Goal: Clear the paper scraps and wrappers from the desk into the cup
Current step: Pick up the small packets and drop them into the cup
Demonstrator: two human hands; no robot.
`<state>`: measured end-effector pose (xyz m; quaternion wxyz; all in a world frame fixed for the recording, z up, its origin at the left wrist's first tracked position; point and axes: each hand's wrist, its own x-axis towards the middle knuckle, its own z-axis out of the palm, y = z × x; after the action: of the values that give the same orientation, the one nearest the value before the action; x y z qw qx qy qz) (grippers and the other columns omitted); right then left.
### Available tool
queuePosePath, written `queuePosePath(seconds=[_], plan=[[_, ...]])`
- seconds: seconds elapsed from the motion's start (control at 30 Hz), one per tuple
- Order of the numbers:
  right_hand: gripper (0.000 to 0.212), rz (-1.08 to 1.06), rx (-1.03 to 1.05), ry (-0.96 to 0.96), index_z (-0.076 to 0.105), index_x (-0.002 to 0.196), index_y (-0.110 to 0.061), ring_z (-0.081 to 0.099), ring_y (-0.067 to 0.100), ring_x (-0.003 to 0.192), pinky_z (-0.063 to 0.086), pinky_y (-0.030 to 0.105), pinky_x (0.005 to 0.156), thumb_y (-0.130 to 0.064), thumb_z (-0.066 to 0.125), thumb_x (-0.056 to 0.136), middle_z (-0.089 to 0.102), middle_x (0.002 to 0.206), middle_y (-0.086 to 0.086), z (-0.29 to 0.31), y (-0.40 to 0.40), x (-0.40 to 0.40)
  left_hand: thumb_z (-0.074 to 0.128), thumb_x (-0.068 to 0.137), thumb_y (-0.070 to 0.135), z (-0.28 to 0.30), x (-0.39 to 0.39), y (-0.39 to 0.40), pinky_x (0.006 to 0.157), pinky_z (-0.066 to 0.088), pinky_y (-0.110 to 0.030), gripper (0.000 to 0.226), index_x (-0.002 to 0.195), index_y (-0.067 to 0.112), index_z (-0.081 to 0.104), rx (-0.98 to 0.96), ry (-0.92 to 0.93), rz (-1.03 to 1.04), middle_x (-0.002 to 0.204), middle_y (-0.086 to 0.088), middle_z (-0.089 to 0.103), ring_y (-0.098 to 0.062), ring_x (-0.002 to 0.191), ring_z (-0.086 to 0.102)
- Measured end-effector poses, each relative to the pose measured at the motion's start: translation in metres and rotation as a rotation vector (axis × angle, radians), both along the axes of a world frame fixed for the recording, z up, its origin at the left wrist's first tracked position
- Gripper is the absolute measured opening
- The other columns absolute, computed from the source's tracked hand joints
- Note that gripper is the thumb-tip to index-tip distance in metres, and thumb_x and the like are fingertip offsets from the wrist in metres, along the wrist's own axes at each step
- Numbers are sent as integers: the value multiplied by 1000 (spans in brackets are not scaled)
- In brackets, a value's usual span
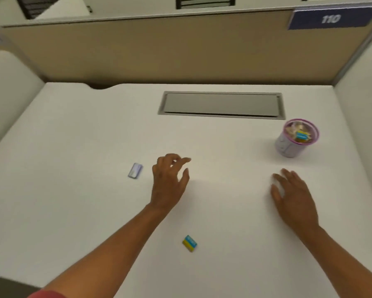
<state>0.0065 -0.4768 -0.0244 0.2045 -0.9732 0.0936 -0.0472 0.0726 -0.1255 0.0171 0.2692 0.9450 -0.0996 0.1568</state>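
Note:
A small pale blue-white wrapper (135,171) lies on the white desk (73,211), just left of my left hand (170,183). That hand hovers with fingers apart and holds nothing. A blue and yellow wrapper (189,243) lies near the front of the desk, between my two forearms. My right hand (292,196) is flat and open over the desk at the right, empty. The cup (295,138), pale lilac with a pink rim, stands upright at the far right with scraps and a blue-yellow wrapper inside.
A grey cable hatch (221,104) is set flush into the desk at the back. A tan partition (159,50) closes the back, with a blue "110" sign (331,19) at top right. White side panels flank the desk.

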Motion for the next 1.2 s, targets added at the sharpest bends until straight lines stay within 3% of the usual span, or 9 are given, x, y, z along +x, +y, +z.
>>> queuePosePath(seconds=[0.17,0.27,0.33,0.43,0.63,0.8,0.93,1.1,1.2], plan=[[31,36,140,-88,69,122,-12,59,32,119,43,38,106,-9,68,91,67,128,10,27,56,-4,75,90,13,-16,-6,81,98,49,-48,29,117,24,74,-33,159,297,119,-1,58,-26,111,51],[19,114,328,1,73,108,-19,68,18,89,52,30,85,-10,71,91,73,107,0,41,102,-13,75,93,25,-25,0,109,104,46,-53,44,135,22,64,-25,325,414,140,-6,52,-34,127,47],[15,173,425,140,73,103,-27,67,7,82,52,25,78,-17,74,91,72,100,-7,48,130,-21,72,96,34,-29,4,119,110,40,-50,56,148,21,55,-12,407,431,151,-8,48,-36,136,44],[18,265,472,307,71,103,-34,64,2,84,50,18,76,-35,79,87,69,98,-16,52,162,-33,70,98,31,-32,10,128,106,40,-46,51,146,17,58,-41,382,376,144,-7,60,-36,131,50],[67,425,220,467,56,127,-40,49,-2,100,42,20,85,-66,78,69,56,114,-21,42,203,-63,73,94,18,-23,7,126,91,53,-37,33,127,16,71,-241,370,326,118,-4,75,-27,104,69],[55,482,154,458,53,135,-36,53,9,117,46,25,91,-48,71,84,54,122,-15,27,214,-70,80,90,23,-10,-10,99,76,55,-19,33,122,26,72,-543,456,268,105,8,78,-4,86,72],[39,349,320,407,62,122,-34,61,7,97,49,22,87,-38,75,85,66,105,-13,31,195,-60,80,92,20,0,-15,69,85,61,-37,32,123,24,72,-668,520,243,108,5,79,-9,91,72],[23,-80,571,63,68,81,-20,68,7,68,49,15,63,-31,88,76,73,77,-7,61,117,-25,81,90,19,12,-3,23,70,53,-13,27,116,26,74,-728,515,159,108,7,79,7,81,69],[20,-251,548,-138,72,76,-18,69,4,68,47,13,62,-31,87,79,74,73,-7,88,57,5,82,89,23,19,5,-2,75,50,-20,21,108,29,76,-728,529,111,105,12,79,5,84,71]])
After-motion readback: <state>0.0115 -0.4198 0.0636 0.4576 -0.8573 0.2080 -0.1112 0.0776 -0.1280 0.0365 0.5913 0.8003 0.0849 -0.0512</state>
